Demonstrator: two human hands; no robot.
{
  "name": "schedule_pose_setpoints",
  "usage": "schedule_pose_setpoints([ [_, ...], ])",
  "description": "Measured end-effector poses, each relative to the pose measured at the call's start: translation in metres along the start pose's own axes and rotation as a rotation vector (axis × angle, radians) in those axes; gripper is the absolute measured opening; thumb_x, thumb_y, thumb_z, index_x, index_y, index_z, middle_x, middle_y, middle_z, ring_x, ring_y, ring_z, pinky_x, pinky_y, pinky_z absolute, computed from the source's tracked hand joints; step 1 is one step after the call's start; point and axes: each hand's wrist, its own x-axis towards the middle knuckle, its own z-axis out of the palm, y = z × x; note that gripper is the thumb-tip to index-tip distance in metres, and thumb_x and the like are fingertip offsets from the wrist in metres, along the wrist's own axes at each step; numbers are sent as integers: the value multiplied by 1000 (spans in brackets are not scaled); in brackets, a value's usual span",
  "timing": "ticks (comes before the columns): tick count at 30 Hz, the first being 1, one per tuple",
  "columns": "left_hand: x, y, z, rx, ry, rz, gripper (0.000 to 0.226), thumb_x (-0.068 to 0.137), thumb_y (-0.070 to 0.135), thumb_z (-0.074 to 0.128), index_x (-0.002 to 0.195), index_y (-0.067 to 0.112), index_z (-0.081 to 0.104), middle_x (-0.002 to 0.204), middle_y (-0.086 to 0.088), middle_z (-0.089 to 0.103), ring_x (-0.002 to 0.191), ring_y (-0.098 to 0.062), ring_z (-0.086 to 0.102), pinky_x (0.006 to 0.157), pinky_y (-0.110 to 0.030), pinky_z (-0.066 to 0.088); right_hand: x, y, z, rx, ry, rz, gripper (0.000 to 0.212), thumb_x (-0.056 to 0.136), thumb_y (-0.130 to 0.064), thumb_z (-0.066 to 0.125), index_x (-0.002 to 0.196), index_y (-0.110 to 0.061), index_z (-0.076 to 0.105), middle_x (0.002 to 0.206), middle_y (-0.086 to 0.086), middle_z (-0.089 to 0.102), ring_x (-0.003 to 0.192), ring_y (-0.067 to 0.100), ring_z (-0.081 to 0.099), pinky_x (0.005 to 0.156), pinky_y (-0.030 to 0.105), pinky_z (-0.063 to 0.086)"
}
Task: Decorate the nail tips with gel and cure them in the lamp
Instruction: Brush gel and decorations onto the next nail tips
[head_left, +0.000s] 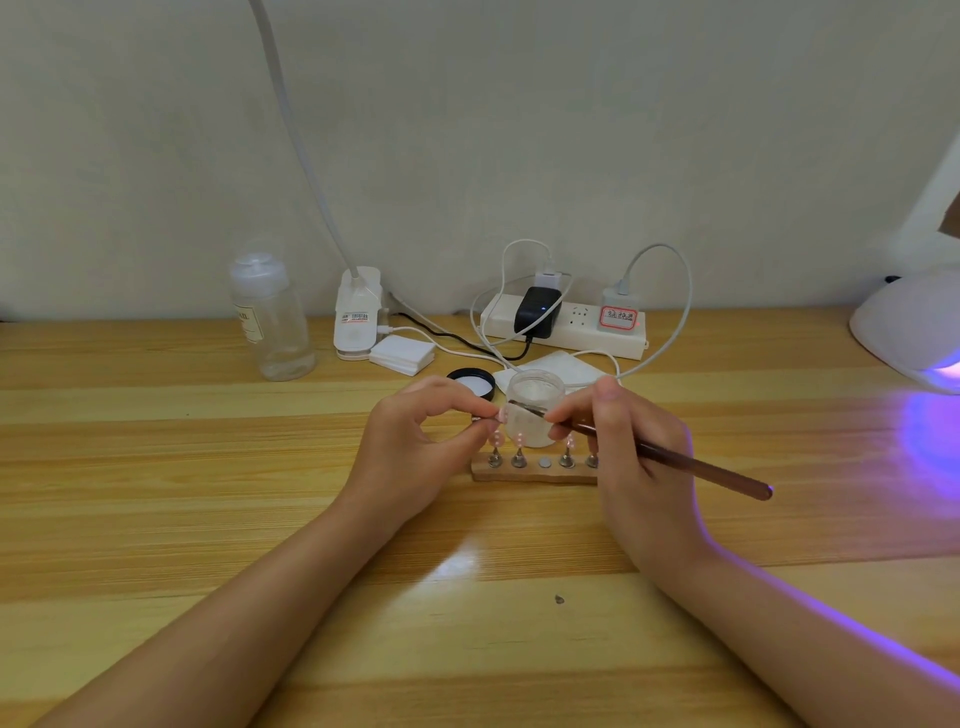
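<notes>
My left hand pinches a small metal stand with a pink nail tip on its end, held level above the wooden holder. My right hand grips a brown brush, and its tip touches the held nail tip. Several more pink tips on metal stands sit upright in the holder; one slot shows a bare round magnet. Just behind the holder stands an open clear gel jar. The white curing lamp is at the far right, glowing purple.
The jar's black lid lies behind my left hand. Further back are a clear bottle, a stack of white pads, a clip lamp base, a white tissue and a power strip with cables.
</notes>
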Motion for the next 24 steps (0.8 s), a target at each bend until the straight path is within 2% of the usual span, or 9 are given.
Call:
schedule_pose_setpoints([
  [5, 0, 0, 0, 2, 3, -22, 20, 70, 1, 74, 82, 17, 71, 81, 2, 66, 79, -6, 60, 76, -12, 44, 0, 2, 3, -37, -34, 7, 39, 92, -36, 35, 72, -21, 65, 66, -4, 64, 71, 7, 62, 70, 18, 46],
  [12, 0, 0, 0, 5, 11, -33, 23, 70, 0, 74, 82, 19, 70, 81, 3, 66, 79, -7, 61, 76, -10, 43, -2, 0, 3, -11, -48, 5, 40, 91, -37, 35, 65, -25, 64, 58, -6, 62, 63, 8, 60, 67, 21, 45],
  [15, 0, 0, 1, 3, 8, -33, 23, 70, 1, 74, 81, 20, 70, 81, 5, 65, 79, -5, 60, 75, -9, 42, -2, -1, 2, 34, -14, 2, 43, 91, -35, 34, 64, -20, 64, 57, -2, 61, 61, 6, 59, 62, 14, 42],
  [17, 0, 0, 0, 0, 5, -34, 23, 70, 2, 74, 82, 21, 70, 81, 5, 65, 79, -5, 59, 75, -9, 42, -1, 0, 1, 17, -4, -4, 42, 92, -33, 33, 68, -19, 64, 60, -5, 62, 64, 3, 60, 61, 8, 39],
  [21, 0, 0, 0, 5, -4, -33, 22, 70, 3, 75, 81, 21, 70, 81, 5, 66, 78, -6, 60, 76, -11, 43, 0, 2, 3, -24, -18, 21, 40, 91, -37, 34, 73, -18, 65, 69, -2, 65, 72, 6, 62, 69, 17, 46],
  [24, 0, 0, 0, 15, -3, -27, 21, 71, 2, 74, 81, 20, 70, 82, 3, 67, 80, -7, 61, 77, -12, 44, 0, 2, 4, -20, -32, 18, 39, 91, -36, 35, 73, -20, 65, 68, -5, 65, 72, 6, 63, 69, 16, 46],
])
